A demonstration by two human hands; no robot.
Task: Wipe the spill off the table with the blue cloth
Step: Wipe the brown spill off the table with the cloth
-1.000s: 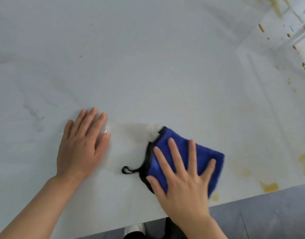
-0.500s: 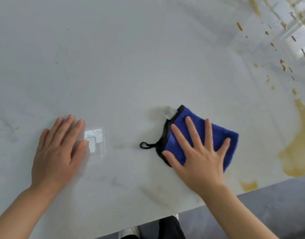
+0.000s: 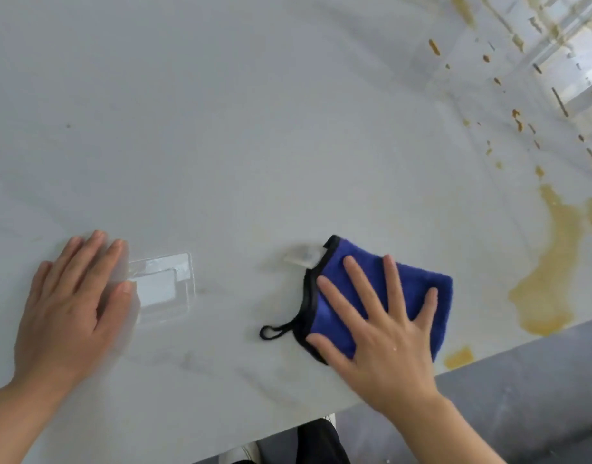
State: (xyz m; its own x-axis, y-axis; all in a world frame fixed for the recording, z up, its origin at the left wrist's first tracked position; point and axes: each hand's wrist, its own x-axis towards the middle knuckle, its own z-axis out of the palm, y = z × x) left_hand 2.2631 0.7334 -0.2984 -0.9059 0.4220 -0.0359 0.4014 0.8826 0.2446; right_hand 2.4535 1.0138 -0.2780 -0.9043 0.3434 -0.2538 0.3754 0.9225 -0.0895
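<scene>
A folded blue cloth (image 3: 418,286) with a black edge and a black loop lies on the pale marble table (image 3: 254,128) near its front edge. My right hand (image 3: 385,343) presses flat on the cloth with fingers spread. To the right of the cloth a yellow-brown spill (image 3: 552,279) pools near the table's edge, with a smaller patch (image 3: 458,358) below it and several splashes (image 3: 517,118) further back. My left hand (image 3: 70,306) rests flat on the table at the left, fingers together, holding nothing.
A clear flat plastic piece (image 3: 164,289) lies on the table beside my left hand's fingers. The table's front edge runs diagonally at lower right, with grey floor (image 3: 539,396) beyond it. Bright window reflections and streaks mark the far right corner.
My right hand has slid the cloth to the right, closer to the big spill. The view has turned right, so more of the spill shows. My left hand has uncovered the clear plastic piece.
</scene>
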